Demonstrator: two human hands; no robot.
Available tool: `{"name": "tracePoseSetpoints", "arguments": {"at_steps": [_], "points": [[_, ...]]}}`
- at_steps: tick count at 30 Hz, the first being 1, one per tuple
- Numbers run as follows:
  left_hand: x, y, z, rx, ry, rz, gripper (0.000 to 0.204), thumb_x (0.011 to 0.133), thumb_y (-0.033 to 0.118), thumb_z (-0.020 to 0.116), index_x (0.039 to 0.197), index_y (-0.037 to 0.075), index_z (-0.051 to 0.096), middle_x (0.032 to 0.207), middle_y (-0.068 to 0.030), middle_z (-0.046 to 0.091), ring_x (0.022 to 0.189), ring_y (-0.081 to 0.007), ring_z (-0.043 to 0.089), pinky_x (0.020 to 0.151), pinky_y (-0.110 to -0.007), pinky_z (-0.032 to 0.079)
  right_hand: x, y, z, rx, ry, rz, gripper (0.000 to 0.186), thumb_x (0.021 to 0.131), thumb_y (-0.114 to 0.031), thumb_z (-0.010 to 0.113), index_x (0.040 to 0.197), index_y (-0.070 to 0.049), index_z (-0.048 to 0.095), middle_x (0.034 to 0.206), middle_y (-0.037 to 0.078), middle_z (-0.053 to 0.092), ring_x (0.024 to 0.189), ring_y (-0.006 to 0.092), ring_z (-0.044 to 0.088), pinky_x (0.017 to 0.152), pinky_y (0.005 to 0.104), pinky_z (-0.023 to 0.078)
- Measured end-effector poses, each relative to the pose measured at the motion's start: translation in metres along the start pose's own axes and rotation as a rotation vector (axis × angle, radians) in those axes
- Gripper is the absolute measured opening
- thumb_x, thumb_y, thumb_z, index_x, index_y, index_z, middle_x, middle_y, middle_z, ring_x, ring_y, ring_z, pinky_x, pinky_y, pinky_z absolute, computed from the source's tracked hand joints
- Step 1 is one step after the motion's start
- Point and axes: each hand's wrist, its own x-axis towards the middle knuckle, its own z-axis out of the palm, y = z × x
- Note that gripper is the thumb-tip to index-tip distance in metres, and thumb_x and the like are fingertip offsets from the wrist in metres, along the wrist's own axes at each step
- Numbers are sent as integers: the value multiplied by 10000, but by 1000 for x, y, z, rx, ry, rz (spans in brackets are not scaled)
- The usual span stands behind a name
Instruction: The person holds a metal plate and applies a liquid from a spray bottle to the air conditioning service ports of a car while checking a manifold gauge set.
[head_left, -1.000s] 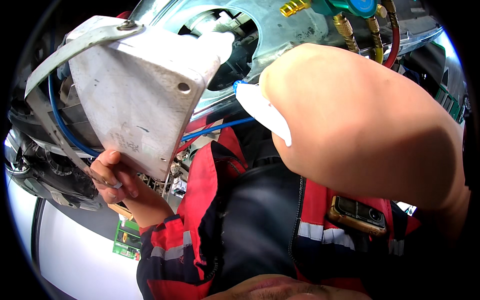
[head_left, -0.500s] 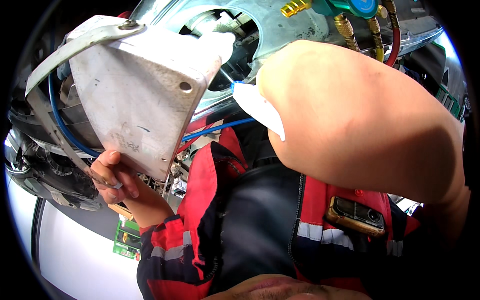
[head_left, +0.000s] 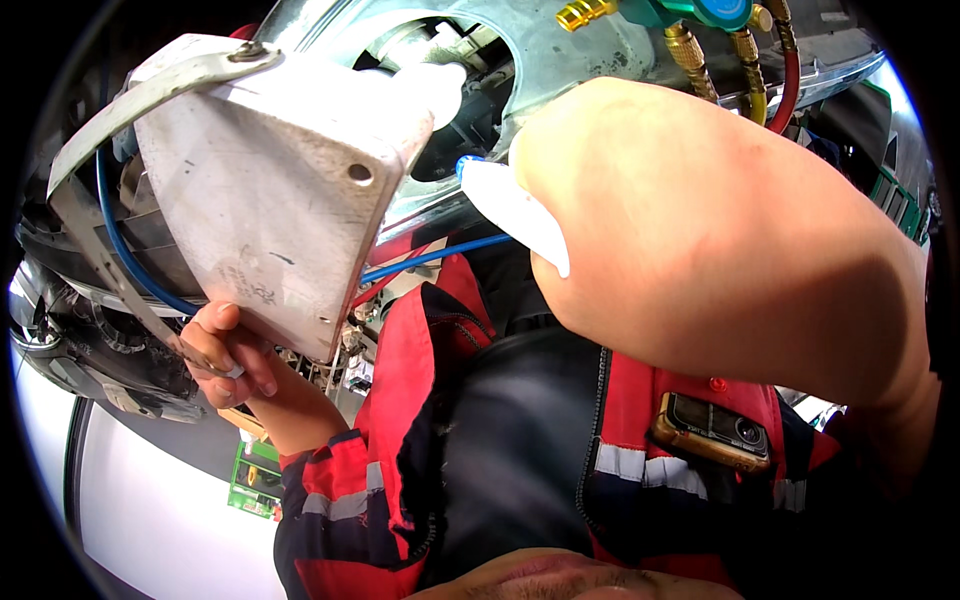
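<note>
On the left, my left hand is curled at the lower edge of a scuffed off-white flat box. A bent pale strap runs from the box's upper corner down to my fingers. The box has a round hole near its right corner, and a glaring white rounded part shows beyond its upper right edge. Close up at the right is my right hand, its fingers mostly hidden. A tapered white tool with a blue tip juts from its left side, apart from the box.
Behind the box lies a pale metal car panel with a large round opening showing parts inside. A teal gauge manifold with brass fittings and hoses hangs at the upper right. A blue hose passes behind the strap.
The box has shifted slightly left, widening the gap to the blue tip. A thin shaft visible between them earlier no longer shows. Both hands have barely moved.
</note>
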Motion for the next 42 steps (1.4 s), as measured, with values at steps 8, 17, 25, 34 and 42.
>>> {"name": "tracePoseSetpoints", "arguments": {"at_steps": [8,17,25,34,42], "points": [[21,11,11,6,-65,40,169,854,119,574,900,16,447,1397,-324,358,414,-108,567,447,-228,357,3,4,-29,3,-21,-17,239,664,-33,650,894,-2,594,818,133,570,765,313,585,691,368,497],[16,14,12,-7,-55,28,166,853,108,572,894,6,447,1398,-329,351,424,-117,575,471,-220,396,5,10,-35,5,-44,-11,244,661,-31,650,898,-2,597,821,134,572,768,314,587,693,369,498],[23,10,12,-13,-70,34,164,842,101,567,911,13,447,1403,-321,352,441,-128,587,633,-284,473,-1,8,-38,-18,-56,13,248,660,-29,650,901,-1,599,825,135,574,771,315,589,695,370,498],[19,12,12,18,-90,18,146,848,108,559,906,29,450,1405,-313,358,435,-118,579,563,-265,420,3,15,-47,10,-170,30,253,658,-26,650,905,0,601,829,136,577,774,317,590,697,370,499],[2,15,13,37,109,-39,222,766,217,677,746,135,472,1306,-225,531,551,-67,593,1027,-395,357,-59,22,-68,78,-66,419,345,761,-42,524,1100,-2,579,964,114,618,740,185,549,707,311,465]]}}
